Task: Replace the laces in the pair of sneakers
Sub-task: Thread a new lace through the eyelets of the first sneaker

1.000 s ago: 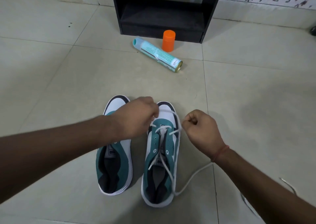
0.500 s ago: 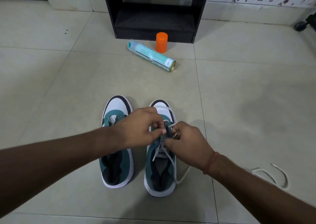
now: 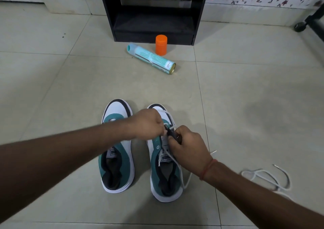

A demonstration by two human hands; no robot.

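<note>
Two teal and white sneakers stand side by side on the floor, toes pointing away. The left sneaker [image 3: 116, 167] has no lace. The right sneaker [image 3: 164, 176] carries a white lace [image 3: 177, 165] through its front eyelets, with loose ends trailing over the tongue and to the right. My left hand [image 3: 148, 124] pinches the lace over the right sneaker's front eyelets. My right hand [image 3: 188, 146] grips the eyelet flap and the lace beside it. A second white lace [image 3: 266, 178] lies loose on the floor to the right.
A teal spray can [image 3: 151, 59] lies on its side on the tiled floor ahead, with an orange cap [image 3: 161, 45] standing behind it. A black open cabinet [image 3: 152, 11] stands against the back wall. A dark caster leg [image 3: 308, 22] is at far right.
My right hand moved from beside the right sneaker onto its eyelets, meeting my left hand. The view tilted, so the loose lace on the right floor came into sight.
</note>
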